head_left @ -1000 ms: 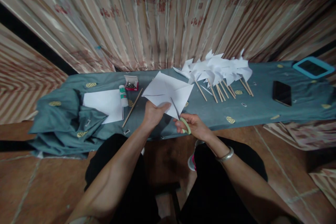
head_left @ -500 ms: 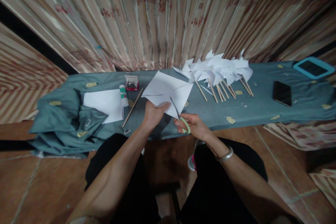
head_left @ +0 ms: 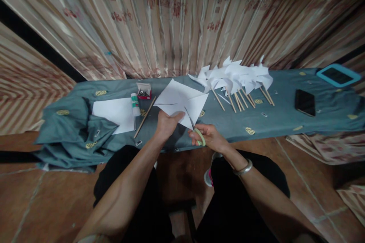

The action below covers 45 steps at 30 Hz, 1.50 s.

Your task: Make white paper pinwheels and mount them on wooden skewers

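Note:
My left hand pinches a white square of paper by its near edge, thumb on top and fingers hidden below. Slits run into the sheet from its left corner and from the corner close to my right hand. My right hand is closed around the light green handles of a pair of scissors. The dark blades lie along the slit at the near corner. A wooden stick rests on the cloth to the left of the paper.
Paper pinwheels on sticks lie in a row behind right. On the left are white sheets, a glue stick and a small red box of metal pins. A black phone and a blue-framed tablet lie far right.
Both hands, the paper and the scissors stay in nearly the same place. The view has shifted slightly.

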Motion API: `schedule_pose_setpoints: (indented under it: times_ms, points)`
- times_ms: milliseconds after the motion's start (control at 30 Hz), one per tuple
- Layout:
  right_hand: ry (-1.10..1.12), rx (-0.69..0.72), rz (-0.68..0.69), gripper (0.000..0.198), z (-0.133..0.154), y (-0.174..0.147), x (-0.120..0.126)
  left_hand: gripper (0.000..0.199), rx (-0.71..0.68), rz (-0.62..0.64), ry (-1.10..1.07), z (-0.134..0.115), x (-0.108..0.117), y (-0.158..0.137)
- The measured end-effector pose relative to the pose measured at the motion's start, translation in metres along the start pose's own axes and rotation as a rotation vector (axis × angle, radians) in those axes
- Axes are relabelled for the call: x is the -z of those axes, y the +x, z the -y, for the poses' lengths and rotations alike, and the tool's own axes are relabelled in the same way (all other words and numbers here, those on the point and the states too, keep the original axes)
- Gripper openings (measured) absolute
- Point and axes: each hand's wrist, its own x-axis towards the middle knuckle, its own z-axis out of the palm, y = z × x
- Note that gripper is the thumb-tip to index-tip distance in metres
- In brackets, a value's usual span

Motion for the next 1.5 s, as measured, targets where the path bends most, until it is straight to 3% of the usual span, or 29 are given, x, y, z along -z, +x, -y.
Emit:
schedule_pose_setpoints:
  times_ms: [167,267,333,400,500,633,833,1067,1200,1333,1400,1500]
  points:
    - [-0.063,-0.059,0.091,0.047,-0.005,-0.005,0.005,0.027,-0.014,-0.049,-0.083,0.006,0.005,0.005]
    - [-0.230,-0.058,0.130,0.048,-0.010,-0.012,0.021,0.031,0.003,-0.098,-0.135,0.012,0.010,0.010]
    - [-0.479,-0.004,0.046,0.045,-0.009,-0.018,0.036,0.036,0.027,-0.120,-0.163,0.017,0.013,0.013]
    - [-0.815,0.023,-0.132,0.041,-0.005,-0.024,0.050,0.039,0.062,-0.120,-0.172,0.021,0.014,0.014]
    - [-1.237,-0.067,-0.375,0.041,0.005,-0.028,0.062,0.039,0.117,-0.065,-0.180,0.024,0.011,0.012]
    - [-1.481,-0.176,-0.510,0.041,0.014,-0.019,0.062,0.043,0.180,0.042,-0.206,0.026,0.002,0.003]
    - [-1.511,-0.150,-0.577,0.035,0.016,0.001,0.061,0.046,0.239,0.059,-0.286,0.022,0.001,-0.014]
    - [-1.461,-0.104,-0.643,0.035,0.018,0.007,0.055,0.067,0.257,-0.125,-0.350,0.002,0.022,-0.045]
    - [-1.440,-0.079,-0.641,0.032,0.018,0.008,0.050,0.072,0.216,-0.205,-0.377,-0.028,0.038,-0.076]
    - [-1.423,-0.067,-0.644,0.030,0.015,0.007,0.046,0.057,0.103,-0.082,-0.419,-0.070,0.059,-0.121]
    - [-1.417,-0.062,-0.640,0.031,0.014,0.007,0.045,0.048,0.096,0.003,-0.359,-0.092,0.076,-0.143]
    - [-1.421,-0.066,-0.632,0.030,0.012,0.007,0.042,0.044,0.044,-0.085,-0.314,-0.122,0.118,-0.163]
